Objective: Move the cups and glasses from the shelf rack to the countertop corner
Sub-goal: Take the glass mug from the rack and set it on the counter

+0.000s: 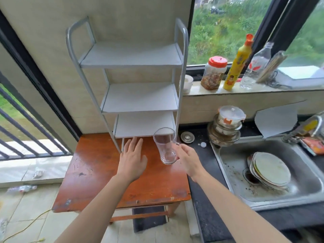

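A clear empty drinking glass (165, 147) is upright in front of the grey shelf rack (140, 97), just right of its lowest shelf. My right hand (188, 159) grips the glass from its right side, fingers around the wall. My left hand (132, 157) hovers flat with fingers spread over the brown wooden table (98, 179), just left of the glass and below the rack's bottom shelf, holding nothing. All three rack shelves show bare. The dark countertop (201, 151) begins right of the glass.
A steel sink (273, 174) with stacked plates (270, 170) lies to the right. Stacked bowls and a lidded container (226, 125) stand at the sink's back left, a metal lid (187, 137) beside them. Jar (213, 72), yellow bottle (237, 65) and plastic bottle (255, 67) line the window sill.
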